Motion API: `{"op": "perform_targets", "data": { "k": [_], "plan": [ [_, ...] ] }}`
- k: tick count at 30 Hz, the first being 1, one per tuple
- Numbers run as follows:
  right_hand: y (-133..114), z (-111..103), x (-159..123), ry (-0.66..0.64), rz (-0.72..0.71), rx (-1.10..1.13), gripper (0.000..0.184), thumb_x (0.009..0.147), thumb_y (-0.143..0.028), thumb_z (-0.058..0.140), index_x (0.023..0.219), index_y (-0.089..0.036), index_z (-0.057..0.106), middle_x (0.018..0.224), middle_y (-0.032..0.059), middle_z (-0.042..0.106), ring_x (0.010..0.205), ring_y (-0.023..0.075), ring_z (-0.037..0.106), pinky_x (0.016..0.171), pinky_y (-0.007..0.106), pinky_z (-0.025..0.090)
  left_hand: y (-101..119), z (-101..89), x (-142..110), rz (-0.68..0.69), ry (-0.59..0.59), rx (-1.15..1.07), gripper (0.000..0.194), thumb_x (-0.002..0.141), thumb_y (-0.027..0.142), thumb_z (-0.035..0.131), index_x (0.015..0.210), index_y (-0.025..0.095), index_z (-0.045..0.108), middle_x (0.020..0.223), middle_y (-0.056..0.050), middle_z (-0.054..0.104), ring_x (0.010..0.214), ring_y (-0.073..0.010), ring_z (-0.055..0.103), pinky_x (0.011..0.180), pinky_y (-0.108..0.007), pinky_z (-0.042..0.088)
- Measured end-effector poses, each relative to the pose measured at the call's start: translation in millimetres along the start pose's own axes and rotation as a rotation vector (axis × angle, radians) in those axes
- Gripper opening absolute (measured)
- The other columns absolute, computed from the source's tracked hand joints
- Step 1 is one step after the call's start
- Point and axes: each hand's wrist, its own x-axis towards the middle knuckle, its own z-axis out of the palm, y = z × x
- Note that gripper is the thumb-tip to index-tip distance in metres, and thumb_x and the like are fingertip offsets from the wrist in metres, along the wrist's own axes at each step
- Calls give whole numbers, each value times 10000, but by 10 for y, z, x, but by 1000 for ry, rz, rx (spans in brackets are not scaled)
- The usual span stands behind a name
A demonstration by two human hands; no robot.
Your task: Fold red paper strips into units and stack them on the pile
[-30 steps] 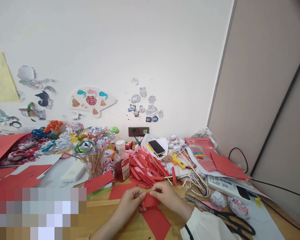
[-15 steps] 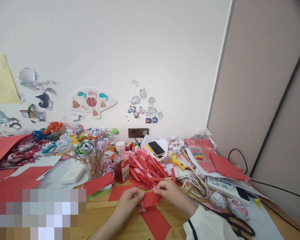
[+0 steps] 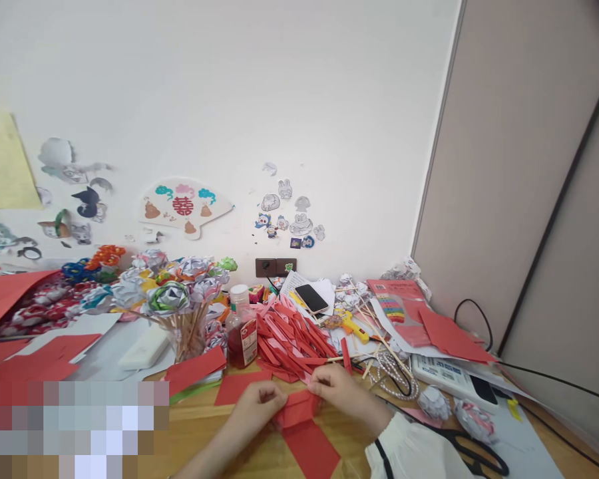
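Note:
A small piece of folded red paper (image 3: 298, 408) is stretched between my two hands, with a crease running across it. At its left end my left hand (image 3: 260, 407) pinches it between thumb and fingers. My right hand (image 3: 335, 391) grips the right end, its fingers closed in a pinch. Below the folded piece a flat red paper sheet (image 3: 313, 447) lies on the wooden table. Another red sheet (image 3: 239, 387) rests just behind my left hand. Right behind both hands sits a heap of folded red paper strips (image 3: 292, 332).
A bottle with a red label (image 3: 242, 332) and a jar of paper flowers (image 3: 187, 339) stand left of the heap. A phone (image 3: 311, 299), a yellow glue gun (image 3: 353, 326), a bead string (image 3: 392, 372) and black scissors (image 3: 474, 449) lie to the right.
My hands have shifted slightly, and the folded red paper is tilted so that its crease shows more. Both hands keep their pinch on it.

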Motion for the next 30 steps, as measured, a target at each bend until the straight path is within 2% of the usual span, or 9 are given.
{"op": "perform_targets", "data": {
  "k": [3, 6, 8, 11, 13, 17, 21, 25, 30],
  "plan": [
    [20, 62, 6, -16, -8, -6, 251, 749, -316, 505, 575, -137, 528, 524, -43, 414, 507, 81, 363, 468, 183, 257, 26, 19, -27, 97, -21, 242, 233, 625, 322, 531, 491, 134, 557, 468, 39, 483, 498, -107, 438, 480, -194, 306],
    [-21, 123, 17, 46, -17, 45, 223, 757, -303, 497, 613, -142, 550, 551, -36, 449, 531, 89, 394, 495, 186, 281, 21, 56, -50, 111, -70, 290, 210, 629, 273, 523, 475, 133, 549, 463, 51, 430, 492, -92, 386, 463, -184, 266],
    [-66, 166, 19, 79, -27, 101, 172, 750, -284, 509, 669, -146, 571, 590, -27, 485, 561, 97, 424, 517, 188, 301, -1, 87, -59, 80, -108, 233, 211, 636, 289, 526, 490, 137, 533, 446, 62, 393, 455, -80, 360, 438, -183, 252],
    [-135, 234, 9, 72, -39, 183, 122, 733, -261, 534, 727, -151, 586, 608, -22, 508, 575, 102, 442, 524, 190, 312, -56, 132, -56, -24, -156, 112, 257, 636, 401, 538, 568, 155, 510, 401, 90, 347, 343, -56, 291, 356, -180, 204],
    [-171, 271, -2, 75, -45, 219, 128, 738, -269, 533, 746, -153, 586, 604, -24, 506, 566, 100, 437, 520, 192, 311, -95, 152, -39, -19, -149, 37, 302, 599, 446, 578, 553, 167, 471, 388, 100, 349, 312, -43, 280, 332, -173, 188],
    [-172, 301, -14, 110, -22, 329, 218, 775, -335, 488, 880, -156, 553, 699, 0, 529, 614, 108, 464, 549, 203, 341, -141, 142, 21, -2, -103, -152, 361, 547, 487, 623, 563, 169, 454, 366, 86, 437, 290, -58, 384, 328, -171, 267],
    [-76, 323, -14, 46, 38, 398, 325, 719, -377, 557, 947, -149, 516, 678, -3, 515, 577, 105, 473, 518, 200, 348, -145, 83, 89, -22, -25, -294, 397, 521, 476, 656, 678, 152, 487, 412, 17, 581, 351, -117, 523, 386, -211, 392],
    [-35, 326, -8, -4, 86, 434, 297, 694, -346, 585, 914, -158, 517, 675, -10, 519, 545, 97, 480, 498, 194, 358, -161, 44, 125, -8, 31, -357, 389, 512, 421, 692, 695, 149, 483, 462, -16, 629, 427, -140, 578, 435, -219, 428],
    [-74, 249, 5, -42, 84, 429, 172, 704, -295, 564, 764, -137, 531, 617, -28, 485, 517, 78, 449, 481, 178, 342, -159, 27, 127, -1, 58, -428, 388, 562, 470, 646, 754, 174, 484, 466, 22, 609, 409, -125, 563, 397, -194, 398]
  ]
}}
